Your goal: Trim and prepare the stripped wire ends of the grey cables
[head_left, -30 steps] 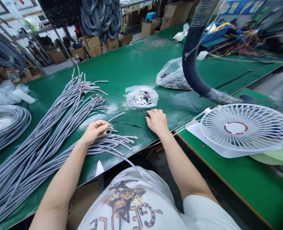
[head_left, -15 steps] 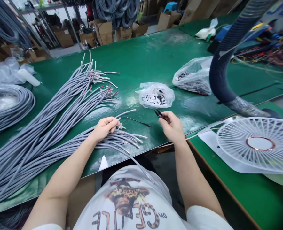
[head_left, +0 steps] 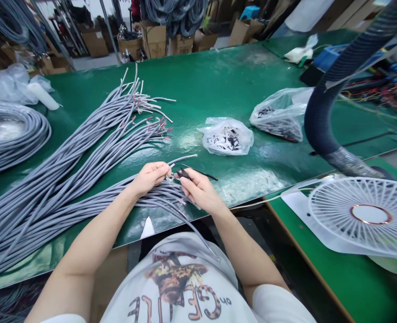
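My left hand pinches the end of a grey cable, its fingers closed over the front bundle of grey cables. Close to its right, my right hand is closed around small black cutters, whose tips point at the cable end by my left fingertips. Whether the tips touch the cable is too small to tell. A thin dark rod lies just behind my right hand. Two more bundles with stripped white and red ends lie further back.
An open plastic bag of small black and white pieces sits behind my hands, with a second bag to its right. A dark flexible hose and a white fan stand at the right. Coiled cable lies at the left.
My right hand has moved left with the cutters, from below the plastic bag to beside my left hand. The view has shifted slightly.
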Demonstrator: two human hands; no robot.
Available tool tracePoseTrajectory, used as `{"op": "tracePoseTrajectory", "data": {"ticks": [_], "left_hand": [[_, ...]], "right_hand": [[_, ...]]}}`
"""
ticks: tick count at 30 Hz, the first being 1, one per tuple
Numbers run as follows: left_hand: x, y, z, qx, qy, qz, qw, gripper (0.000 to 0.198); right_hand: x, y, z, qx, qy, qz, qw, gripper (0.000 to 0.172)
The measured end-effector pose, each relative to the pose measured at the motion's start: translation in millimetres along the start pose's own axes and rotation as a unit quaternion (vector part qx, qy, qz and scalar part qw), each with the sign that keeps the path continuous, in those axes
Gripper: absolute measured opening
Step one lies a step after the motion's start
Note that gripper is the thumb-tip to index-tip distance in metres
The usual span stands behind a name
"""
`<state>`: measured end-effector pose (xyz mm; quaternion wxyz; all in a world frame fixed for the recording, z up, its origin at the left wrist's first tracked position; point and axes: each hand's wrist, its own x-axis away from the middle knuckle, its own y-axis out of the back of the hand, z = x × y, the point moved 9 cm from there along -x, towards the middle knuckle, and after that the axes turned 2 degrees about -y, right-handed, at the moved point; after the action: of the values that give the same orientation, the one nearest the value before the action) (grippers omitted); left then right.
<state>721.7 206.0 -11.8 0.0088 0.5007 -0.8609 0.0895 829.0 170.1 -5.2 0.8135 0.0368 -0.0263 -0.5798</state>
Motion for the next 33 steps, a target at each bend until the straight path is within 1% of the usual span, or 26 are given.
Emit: {"op": "tracePoseTrajectory", "data": {"ticks": [11, 16, 20, 22, 24, 25, 27, 28, 29, 30, 31, 33], "left_hand": [[0, -2.4, 2, 0.010, 0.002, 0.022, 1.000, 0.045], [1, -2.9, 3, 0.014, 0.007, 0.037, 0.999, 0.044], [1, -1.7, 5, 0.019, 0.014, 0.042, 0.999, 0.042], [0, -2.5, 6, 0.021, 0.018, 0.042, 0.999, 0.043], [0, -5.6, 7, 0.015, 0.023, 0.047, 0.999, 0.045], [0, -8.1, 7, 0.009, 0.027, 0.053, 0.998, 0.046], [0, -12.1, 10, 0.001, 0.043, 0.064, 0.997, 0.047], [0, -13.0, 12, 0.001, 0.051, 0.066, 0.997, 0.047], [0, -13.1, 13, 0.005, 0.058, 0.066, 0.996, 0.046], [0, -12.9, 15, 0.012, 0.064, 0.067, 0.996, 0.045], [-1, -12.5, 16, 0.019, 0.067, 0.069, 0.995, 0.044], [-1, -12.4, 17, 0.026, 0.068, 0.077, 0.994, 0.043]], "right_hand": [[-4, -1, 3, -0.002, 0.005, -0.009, 1.000, 0.022], [-4, 0, -2, -0.011, 0.016, -0.029, 0.999, 0.024], [-4, -5, -8, -0.037, 0.017, -0.048, 0.998, 0.025], [-4, -6, -7, -0.051, 0.019, -0.059, 0.997, 0.025], [-4, 2, 1, -0.074, 0.028, -0.094, 0.992, 0.025], [-3, 12, 7, -0.088, 0.038, -0.127, 0.987, 0.024], [3, 38, 23, -0.103, 0.071, -0.213, 0.969, 0.024], [7, 50, 32, -0.090, 0.088, -0.248, 0.960, 0.025], [10, 58, 40, -0.058, 0.102, -0.266, 0.957, 0.025], [11, 62, 48, -0.009, 0.113, -0.266, 0.957, 0.025], [10, 61, 54, 0.053, 0.123, -0.247, 0.960, 0.024], [6, 47, 59, 0.187, 0.152, -0.176, 0.954, 0.019]]}}
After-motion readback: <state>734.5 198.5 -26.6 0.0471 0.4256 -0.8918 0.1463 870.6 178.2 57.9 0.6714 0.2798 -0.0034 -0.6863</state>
